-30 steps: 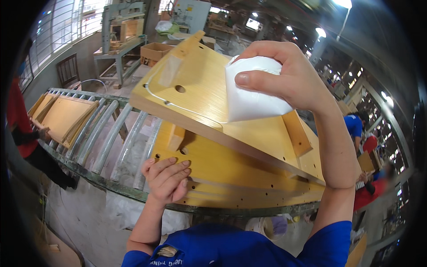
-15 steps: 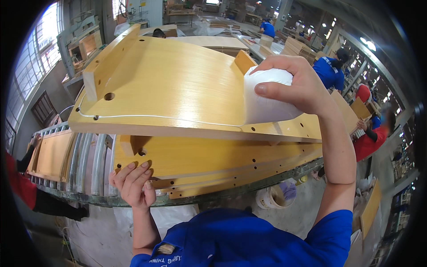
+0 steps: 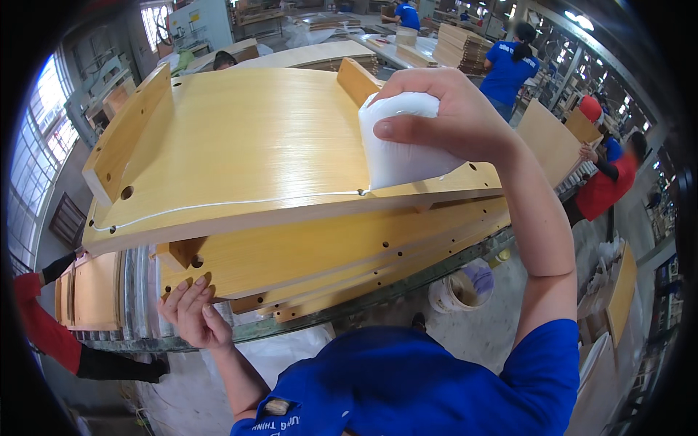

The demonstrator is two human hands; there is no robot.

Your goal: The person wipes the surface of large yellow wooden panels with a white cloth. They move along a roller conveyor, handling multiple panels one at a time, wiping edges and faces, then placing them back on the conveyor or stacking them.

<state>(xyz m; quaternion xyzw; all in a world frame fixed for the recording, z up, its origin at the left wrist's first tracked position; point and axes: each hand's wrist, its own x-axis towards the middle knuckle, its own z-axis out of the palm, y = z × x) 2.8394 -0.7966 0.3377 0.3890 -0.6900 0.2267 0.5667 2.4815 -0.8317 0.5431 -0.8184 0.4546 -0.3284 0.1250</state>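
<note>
My right hand [image 3: 454,120] grips a soft white squeeze bottle [image 3: 403,149], tipped down over a curved yellow wooden panel [image 3: 247,138]. Its lower end meets the panel beside a small hole near the front edge. From there a thin white bead of glue [image 3: 240,203] trails left along that edge to another hole. Upright wooden strips [image 3: 134,138] stand on the panel at its left end and behind the bottle. Below, my left hand [image 3: 195,314] has its fingers loosely bent and apart at the front edge of a lower yellow panel [image 3: 291,254], holding nothing.
The panels are stacked on a roller conveyor [image 3: 142,276]. A white bucket [image 3: 454,292] stands on the floor beyond my body. A person in red [image 3: 47,320] is at the left, another [image 3: 611,182] at the right. Wooden boards [image 3: 458,45] are piled farther back.
The bottle's lower end has moved right along the panel's front edge to a hole, and the glue bead reaches farther. My left hand stays by the lower panel. The whole view has shifted.
</note>
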